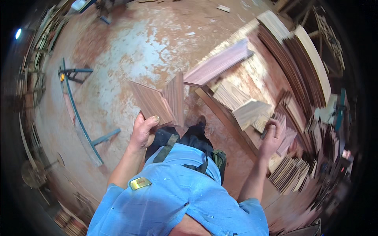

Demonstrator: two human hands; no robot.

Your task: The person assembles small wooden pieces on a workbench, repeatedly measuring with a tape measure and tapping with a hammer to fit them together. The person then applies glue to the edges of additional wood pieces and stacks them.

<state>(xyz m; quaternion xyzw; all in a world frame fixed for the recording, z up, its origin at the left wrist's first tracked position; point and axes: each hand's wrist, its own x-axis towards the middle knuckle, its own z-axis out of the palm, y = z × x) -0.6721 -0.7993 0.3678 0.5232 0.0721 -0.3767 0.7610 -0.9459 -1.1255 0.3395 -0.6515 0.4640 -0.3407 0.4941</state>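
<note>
In front of my body, my left hand (145, 128) grips a brown wooden board (153, 100) with slanted ends, the thumb pressed on its near end. A second wooden board (174, 96) stands against it on the right, meeting it at an angle; whether I hold that one too is hard to tell. Over the workbench on the right, my right hand (271, 135) has its fingers curled beside a small reddish board (282, 128). Something dark shows at its fingertips, too small to name. Just left of that hand lies a pale, slant-cut board (251, 113).
The bench's wooden edge (232, 118) runs along my right side. On it rest a long pinkish board (218, 63), a striped board (230, 94), tall stacks of curved boards (285, 70) and a pile of short slats (289, 175). A blue metal frame (80, 122) stands on the left floor.
</note>
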